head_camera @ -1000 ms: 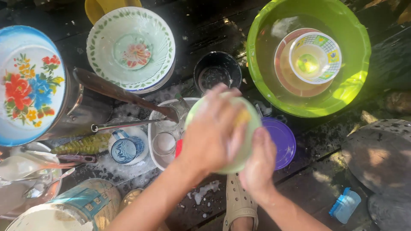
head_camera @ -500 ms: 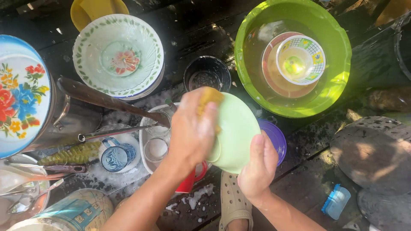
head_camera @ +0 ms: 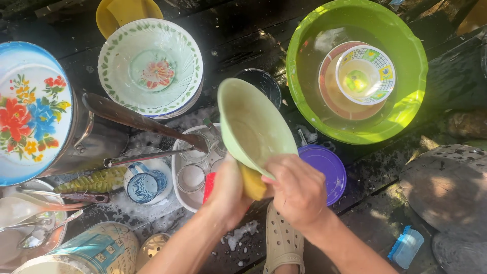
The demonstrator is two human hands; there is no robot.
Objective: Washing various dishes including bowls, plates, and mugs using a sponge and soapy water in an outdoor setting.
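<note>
Far right of you sits a green basin of water holding a patterned bowl on a plate. Far left, a stack of floral plates; near left, a blue cup in suds.

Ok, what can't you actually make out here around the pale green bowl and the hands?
All in the head view:
- Yellow sponge: mostly covered by the left hand and right hand.
- Pale green plastic bowl: its underside faces away from the camera.
- Red item: largely hidden behind the left hand, so its kind is unclear.
- Dark round cup: partly blocked by the bowl.
- Floral enamel basin: cut off by the left edge.
</note>
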